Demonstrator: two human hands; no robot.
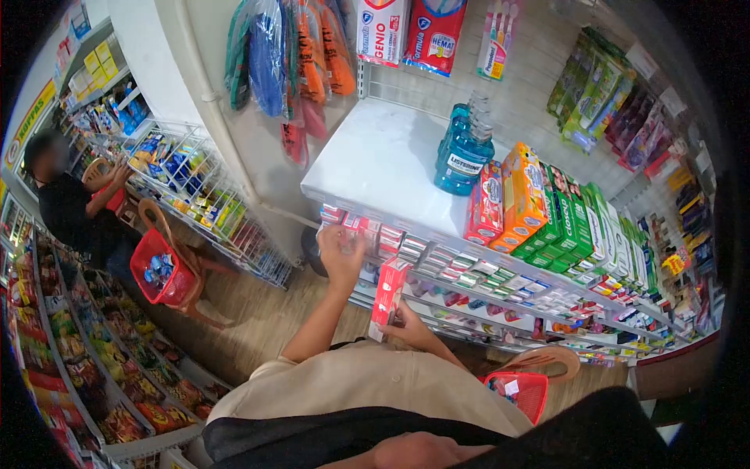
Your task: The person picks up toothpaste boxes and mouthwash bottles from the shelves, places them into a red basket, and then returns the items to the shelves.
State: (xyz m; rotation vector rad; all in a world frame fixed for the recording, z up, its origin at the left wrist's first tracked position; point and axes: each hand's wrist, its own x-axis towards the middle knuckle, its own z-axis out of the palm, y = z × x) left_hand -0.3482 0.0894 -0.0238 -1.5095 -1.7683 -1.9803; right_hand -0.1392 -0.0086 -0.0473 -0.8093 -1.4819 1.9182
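Since the right grip (406, 325) has just the lower end of a long red-and-white cardboard box (389, 291), mid-frame, it could tip if those fingers slacken. Left grip's (341, 256) by small red-and-white cartons (389, 239), so a bump might topple some; can't tell if it's holding anything.

Beneath you lies wood-look plank flooring (262, 295). Ahead, white slatted wall panels (531, 78) back a white shelf unit (375, 148); to your left, a pale pillar (178, 78) carries a vertical pipe (205, 82), with a white wire rack (234, 227) and curved snack shelves (98, 363) beyond.
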